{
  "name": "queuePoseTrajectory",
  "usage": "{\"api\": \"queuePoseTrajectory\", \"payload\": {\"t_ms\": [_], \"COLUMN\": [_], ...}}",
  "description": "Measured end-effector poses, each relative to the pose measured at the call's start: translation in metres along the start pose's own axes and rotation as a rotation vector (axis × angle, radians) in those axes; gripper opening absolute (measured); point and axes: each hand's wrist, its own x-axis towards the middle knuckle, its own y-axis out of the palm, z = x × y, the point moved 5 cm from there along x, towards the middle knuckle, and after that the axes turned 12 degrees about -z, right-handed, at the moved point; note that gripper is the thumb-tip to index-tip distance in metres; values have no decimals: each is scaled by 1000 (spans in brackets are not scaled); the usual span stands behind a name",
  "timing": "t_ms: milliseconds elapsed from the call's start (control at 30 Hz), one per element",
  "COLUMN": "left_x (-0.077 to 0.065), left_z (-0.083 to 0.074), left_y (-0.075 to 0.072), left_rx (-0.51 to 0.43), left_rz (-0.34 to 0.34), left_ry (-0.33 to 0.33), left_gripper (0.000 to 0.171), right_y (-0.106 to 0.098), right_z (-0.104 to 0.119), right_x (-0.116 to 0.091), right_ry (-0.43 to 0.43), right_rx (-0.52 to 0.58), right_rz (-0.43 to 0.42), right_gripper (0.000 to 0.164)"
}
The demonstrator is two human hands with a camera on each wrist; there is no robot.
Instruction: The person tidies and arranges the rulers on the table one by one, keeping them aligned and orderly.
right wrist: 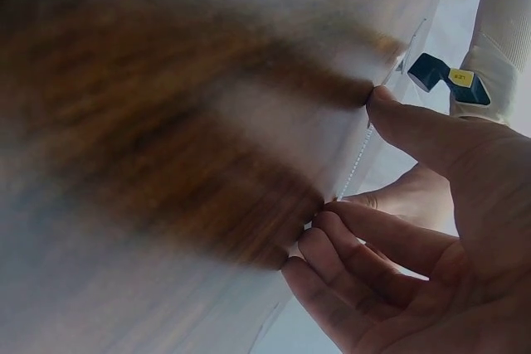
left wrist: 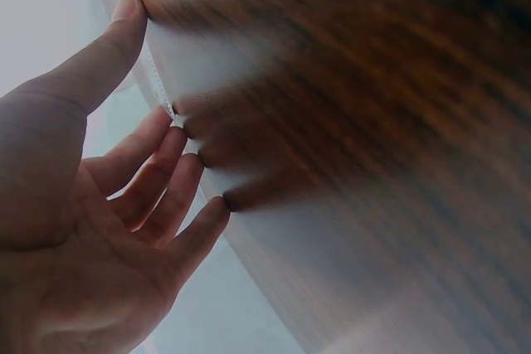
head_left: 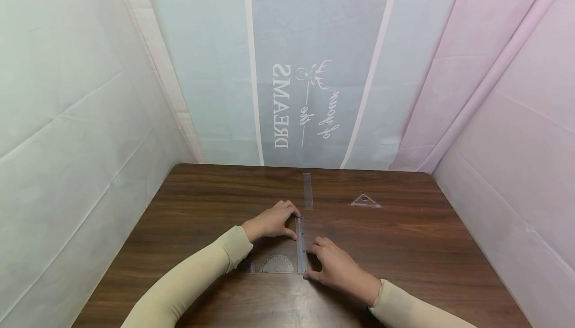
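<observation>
A clear ruler (head_left: 301,245) with a bluish strip lies lengthwise on the wooden table, pointing away from me. My left hand (head_left: 273,222) touches it from the left, its fingers at the far end and its thumb lower on the left edge. At the right side is my right hand (head_left: 339,268), with fingertips by the long edge and the thumb near the close end. Thumb and fingers stand well apart in the left wrist view, tips down at the ruler's thin edge (left wrist: 155,76). A clear protractor (head_left: 277,264) lies flat left of the ruler.
Another round-marked clear piece (head_left: 248,265) is partly hidden by the left sleeve. Farther back lie a second clear ruler (head_left: 308,190) and a clear set square (head_left: 365,200). Fabric walls (head_left: 314,28) border the table's back and sides.
</observation>
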Motion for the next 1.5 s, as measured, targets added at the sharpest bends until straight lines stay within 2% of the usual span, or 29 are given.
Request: {"api": "queuePoseTrajectory", "payload": {"t_ms": [467,800,1133,1500], "left_x": [0,1,1,0], "left_z": [0,1,4,5], "left_y": [0,1,2,4], "left_rx": [-10,-5,-8,-19], "left_rz": [3,4,1,4], "left_ry": [9,4,0,-7], "left_gripper": [61,61,61,60], "right_y": [-5,-3,-4,-2], "right_z": [3,3,2,2], "right_x": [-1,0,0,-2], "right_ry": [3,22,13,24], "right_rx": [7,16,13,24], "right_rz": [-17,13,-4,21], "right_gripper": [52,53,52,51]}}
